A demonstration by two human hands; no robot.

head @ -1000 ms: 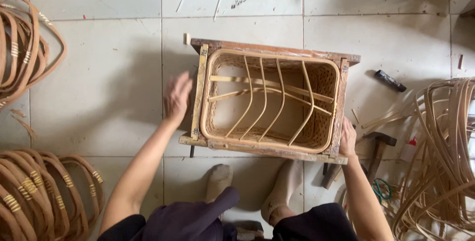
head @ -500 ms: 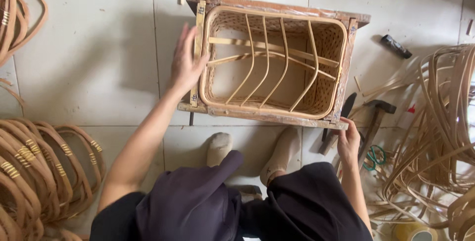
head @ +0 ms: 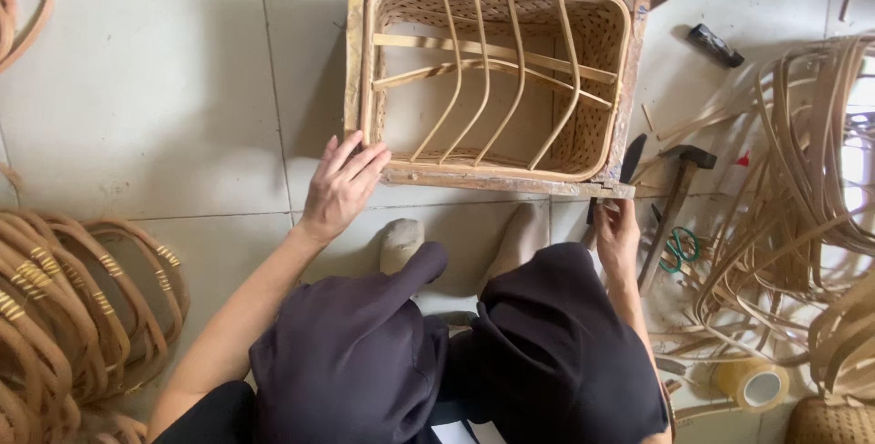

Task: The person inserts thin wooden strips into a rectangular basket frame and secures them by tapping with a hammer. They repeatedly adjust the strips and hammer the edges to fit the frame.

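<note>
A rectangular woven rattan basket in a wooden frame (head: 492, 79) is steadied on the tiled floor (head: 155, 88) by the left hand (head: 342, 184), fingers spread at its near-left corner. The right hand (head: 618, 232) is closed around a dark-handled tool (head: 629, 163); a slip could gouge the weave.

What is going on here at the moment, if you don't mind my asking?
A seated person works on a woven rattan basket set in a wooden frame on the tiled floor. The left hand rests on the frame's near left corner; the right hand is at its near right corner. A hammer lies beside it.
</note>
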